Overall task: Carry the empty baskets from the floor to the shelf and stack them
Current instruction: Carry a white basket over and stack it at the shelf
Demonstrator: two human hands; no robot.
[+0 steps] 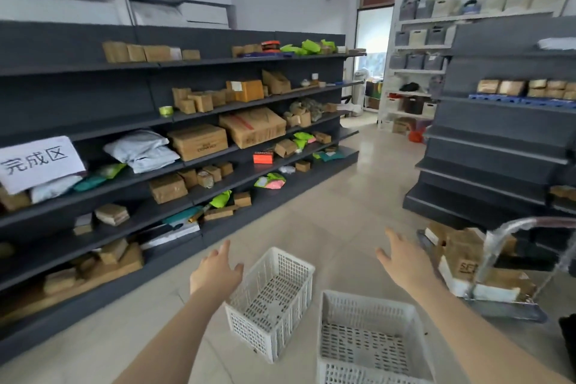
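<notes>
Reaching forward over the floor (327, 227), both hands are empty, each grip spread with fingers apart. The left hand (215, 273) hovers just beside the far-left corner of the smaller white basket (271, 302); whether it touches the rim cannot be told. The right hand (405, 262) hangs in the air, apart from both baskets, with the larger white basket (371, 340) below and nearer to the person than its palm. Both baskets stand upright and empty on the pale tiles, side by side and close together, the smaller one between the two hands.

Left of the left hand runs a long dark shelf unit (93, 131) loaded with cardboard boxes, grey mailer bags and green packets, with a white paper sign (39, 162) hung on it. Right of the right hand stands a metal hand cart (498, 302) carrying boxes, and beyond it another dark shelf unit (498, 146).
</notes>
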